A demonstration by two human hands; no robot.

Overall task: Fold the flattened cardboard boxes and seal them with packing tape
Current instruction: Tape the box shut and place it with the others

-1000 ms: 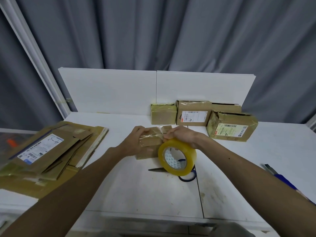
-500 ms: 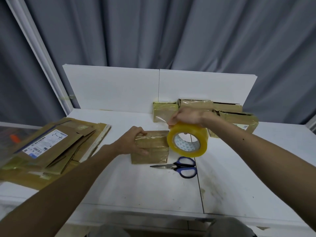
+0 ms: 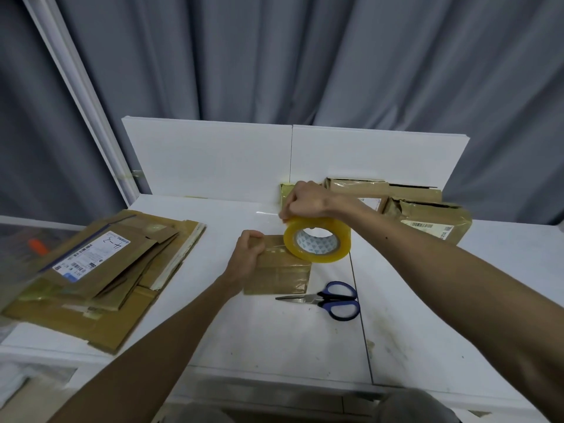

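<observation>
1. Near the middle of the white table: small folded box, pinned at its far left corner by the left hand, fingers curled over the edge.
2. Above its far right side: tape roll, clamped in the right hand, lifted clear.
3. Sealing step, seemingly; next, probably cutting tape with the scissors lying just near-right of the box.
4. Flat cardboard stack at left, finished boxes far right; bare table nearest.

Two bare forearms come in from the near edge, left forearm and right forearm, uncovered right up to the left hand and right hand. There's a small dark mole on the right one. Two rounded grey cloth shapes sit nearest, blurred.
</observation>
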